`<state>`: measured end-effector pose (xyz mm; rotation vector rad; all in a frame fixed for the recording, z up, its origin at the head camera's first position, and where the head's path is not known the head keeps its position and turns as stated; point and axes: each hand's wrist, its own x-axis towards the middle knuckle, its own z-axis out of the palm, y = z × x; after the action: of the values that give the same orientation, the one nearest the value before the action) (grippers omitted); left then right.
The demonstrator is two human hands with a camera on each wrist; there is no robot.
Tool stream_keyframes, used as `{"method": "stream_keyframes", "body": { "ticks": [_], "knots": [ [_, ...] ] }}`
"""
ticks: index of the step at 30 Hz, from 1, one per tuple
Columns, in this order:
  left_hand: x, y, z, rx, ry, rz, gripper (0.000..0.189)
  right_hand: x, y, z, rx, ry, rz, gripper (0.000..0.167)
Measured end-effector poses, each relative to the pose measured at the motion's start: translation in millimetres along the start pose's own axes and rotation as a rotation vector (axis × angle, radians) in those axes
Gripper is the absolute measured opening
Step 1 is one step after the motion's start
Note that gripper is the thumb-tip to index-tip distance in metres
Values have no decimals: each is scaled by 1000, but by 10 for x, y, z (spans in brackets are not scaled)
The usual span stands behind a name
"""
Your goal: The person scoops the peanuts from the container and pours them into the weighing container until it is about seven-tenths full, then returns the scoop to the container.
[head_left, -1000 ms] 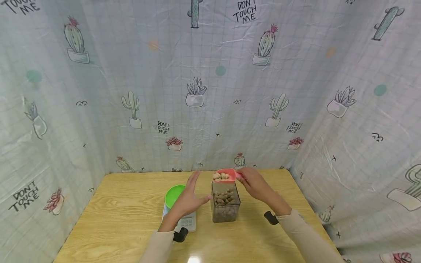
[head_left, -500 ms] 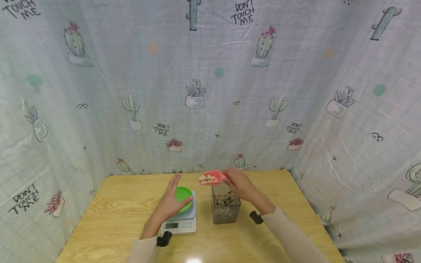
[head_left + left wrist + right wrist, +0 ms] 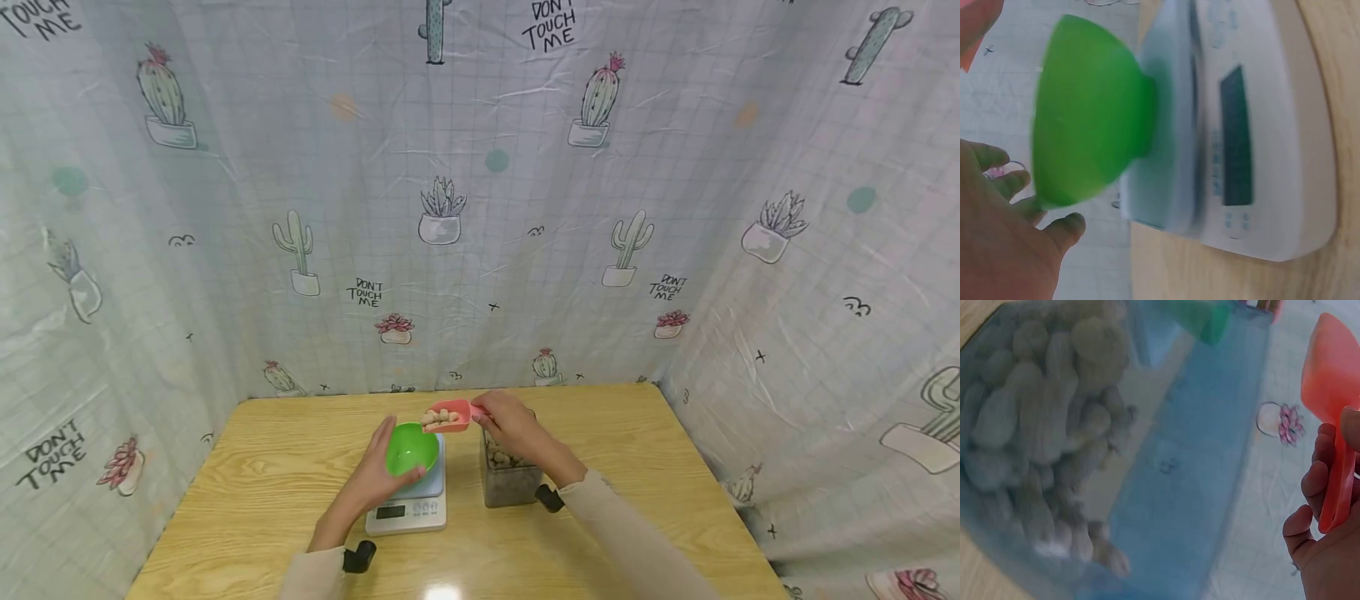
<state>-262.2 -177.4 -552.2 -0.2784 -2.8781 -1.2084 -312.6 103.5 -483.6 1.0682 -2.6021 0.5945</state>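
Note:
My right hand (image 3: 517,429) grips the handle of a pink-red scoop (image 3: 1333,369). In the head view, peanuts (image 3: 440,418) lie in the scoop, which overlaps the back right rim of a green bowl (image 3: 411,454). The bowl stands on a white kitchen scale (image 3: 1285,125) with a dark display. Spread at the left side of the bowl, my left hand (image 3: 372,475) has its fingertips right at the rim. Under my right forearm is a clear grey container (image 3: 512,487), where more peanuts (image 3: 1041,419) show through the wall.
The wooden table (image 3: 285,483) carries the scale on the left and the container to its right. A curtain (image 3: 480,250) printed with cacti hangs behind the table and along both sides.
My right hand has carried the loaded scoop left, from over the container to the bowl. My left hand has moved left and down to the bowl's left side.

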Motion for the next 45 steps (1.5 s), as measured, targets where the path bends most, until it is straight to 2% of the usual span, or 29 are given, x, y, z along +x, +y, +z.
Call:
{"method": "stream_keyframes", "body": {
  "ticks": [8, 18, 23, 28, 32, 36, 41, 45],
  "knots": [
    [20, -107, 72, 14, -7, -37, 121, 56, -55, 163, -60, -91, 37, 28],
    [36, -156, 89, -41, -8, -48, 119, 158, -149, 218, -155, -169, 45, 28],
    [35, -179, 104, -43, -18, -53, 120, 228, -207, 236, -221, -214, 24, 26],
    [23, -185, 100, -37, -19, -56, 120, 321, -293, 231, -425, -281, -52, 22],
    [19, -172, 85, -38, -21, -62, 119, 409, -360, 194, -630, -300, -188, 21],
    [13, -157, 77, -28, -22, -63, 118, 501, -419, 132, -820, -279, -313, 25],
    [5, -149, 75, 6, -22, -40, 117, 544, -469, 51, -920, -262, -372, 29],
    [-24, -155, 75, 7, -22, -66, 118, 514, -454, 40, -945, -252, -410, 32]
  ]
}}
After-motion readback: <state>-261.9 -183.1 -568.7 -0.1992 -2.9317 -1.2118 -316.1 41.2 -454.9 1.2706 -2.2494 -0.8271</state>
